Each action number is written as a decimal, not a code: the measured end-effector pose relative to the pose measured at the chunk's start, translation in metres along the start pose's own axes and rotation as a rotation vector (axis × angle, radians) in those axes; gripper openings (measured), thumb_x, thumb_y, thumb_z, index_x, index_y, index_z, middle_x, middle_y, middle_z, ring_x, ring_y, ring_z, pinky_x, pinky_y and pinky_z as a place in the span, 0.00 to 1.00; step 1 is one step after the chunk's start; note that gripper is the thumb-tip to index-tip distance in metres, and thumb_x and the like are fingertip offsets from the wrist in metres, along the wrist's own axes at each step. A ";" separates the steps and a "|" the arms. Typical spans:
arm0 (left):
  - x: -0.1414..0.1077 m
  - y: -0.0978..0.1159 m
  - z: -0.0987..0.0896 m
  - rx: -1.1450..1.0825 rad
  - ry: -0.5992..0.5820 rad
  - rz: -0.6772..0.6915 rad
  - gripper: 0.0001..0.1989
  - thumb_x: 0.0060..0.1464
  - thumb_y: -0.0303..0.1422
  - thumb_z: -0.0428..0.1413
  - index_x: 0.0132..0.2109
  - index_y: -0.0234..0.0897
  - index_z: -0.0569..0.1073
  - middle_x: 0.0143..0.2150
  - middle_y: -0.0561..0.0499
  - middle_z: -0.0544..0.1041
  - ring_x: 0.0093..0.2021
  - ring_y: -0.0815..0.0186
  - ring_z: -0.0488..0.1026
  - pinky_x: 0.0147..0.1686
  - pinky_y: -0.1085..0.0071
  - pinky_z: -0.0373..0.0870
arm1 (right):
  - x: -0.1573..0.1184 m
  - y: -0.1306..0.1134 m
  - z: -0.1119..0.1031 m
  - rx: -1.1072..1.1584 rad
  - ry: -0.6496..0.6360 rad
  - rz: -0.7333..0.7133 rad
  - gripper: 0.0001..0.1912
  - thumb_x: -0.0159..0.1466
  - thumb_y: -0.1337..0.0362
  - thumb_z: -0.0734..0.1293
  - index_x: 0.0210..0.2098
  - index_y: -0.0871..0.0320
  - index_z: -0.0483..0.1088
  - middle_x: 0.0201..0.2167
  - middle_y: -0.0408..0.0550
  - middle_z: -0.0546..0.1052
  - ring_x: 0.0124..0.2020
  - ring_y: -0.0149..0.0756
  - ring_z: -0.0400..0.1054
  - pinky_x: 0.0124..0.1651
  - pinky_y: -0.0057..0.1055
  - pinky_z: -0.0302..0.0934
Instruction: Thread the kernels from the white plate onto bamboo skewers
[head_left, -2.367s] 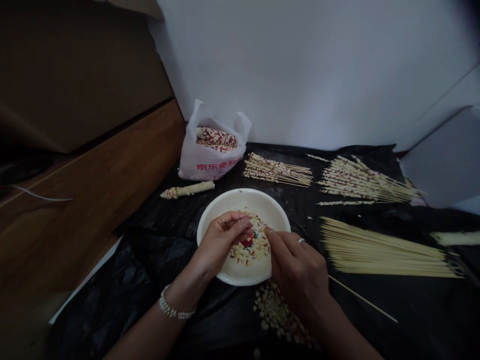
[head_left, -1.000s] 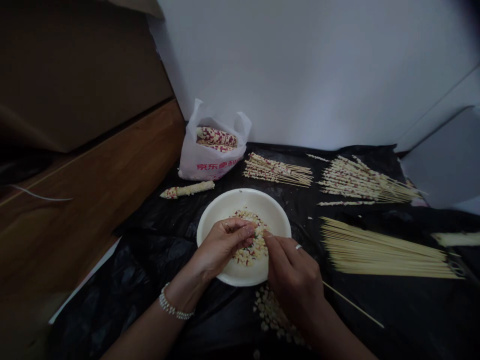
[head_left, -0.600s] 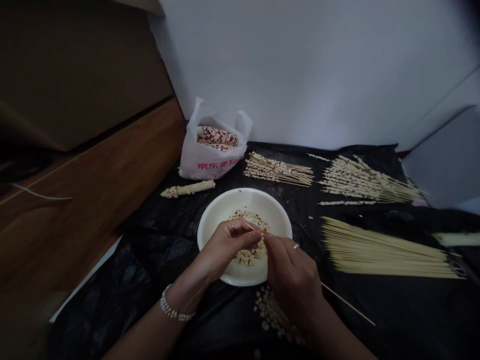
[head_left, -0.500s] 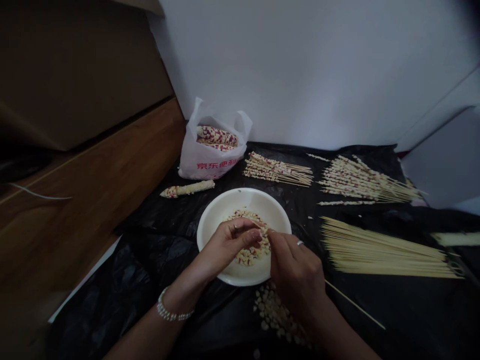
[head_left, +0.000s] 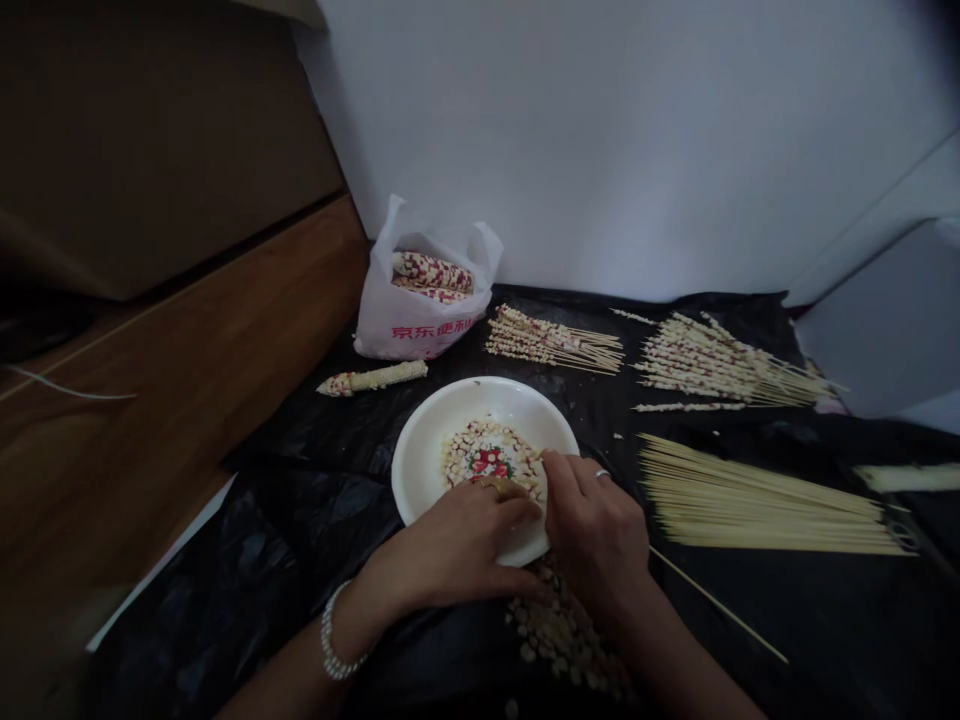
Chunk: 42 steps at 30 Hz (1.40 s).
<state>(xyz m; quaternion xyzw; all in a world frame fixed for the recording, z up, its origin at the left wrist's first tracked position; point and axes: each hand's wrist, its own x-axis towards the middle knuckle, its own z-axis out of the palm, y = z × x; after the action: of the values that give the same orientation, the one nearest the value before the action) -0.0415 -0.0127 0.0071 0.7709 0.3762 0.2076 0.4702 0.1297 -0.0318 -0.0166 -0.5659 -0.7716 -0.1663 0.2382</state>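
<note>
A white bowl holds loose corn kernels around a red and green print on its bottom. Over the bowl's near edge is my left hand, palm down, fingers apart, with nothing seen in it. My right hand is closed at the bowl's right rim, pinching a thin wooden skewer whose long end sticks out behind the hand to the lower right. More kernels lie in a pile on the black plastic sheet below the bowl, partly under my hands.
Behind the bowl stands a white plastic bag of corn cobs, with a partly stripped cob before it. Two bundles of kernel-threaded skewers lie at the back right, above a fan of bare skewers.
My left hand has come away from the fingertips of my right hand, moved down and turned palm down, uncovering the print in the bowl. The right hand has barely moved.
</note>
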 end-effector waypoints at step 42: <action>0.026 -0.011 -0.010 -1.552 0.526 -0.480 0.06 0.55 0.31 0.59 0.35 0.30 0.72 0.26 0.54 0.69 0.23 0.80 0.67 0.22 0.88 0.67 | 0.002 -0.007 -0.009 0.129 0.120 -0.059 0.10 0.66 0.73 0.59 0.43 0.62 0.70 0.27 0.47 0.75 0.30 0.32 0.68 0.32 0.28 0.56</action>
<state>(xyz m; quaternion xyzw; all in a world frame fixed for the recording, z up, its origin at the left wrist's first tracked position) -0.0366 0.0162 0.0013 0.0565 0.3777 0.4736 0.7937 0.1247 -0.0373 -0.0082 -0.5156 -0.7813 -0.1569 0.3148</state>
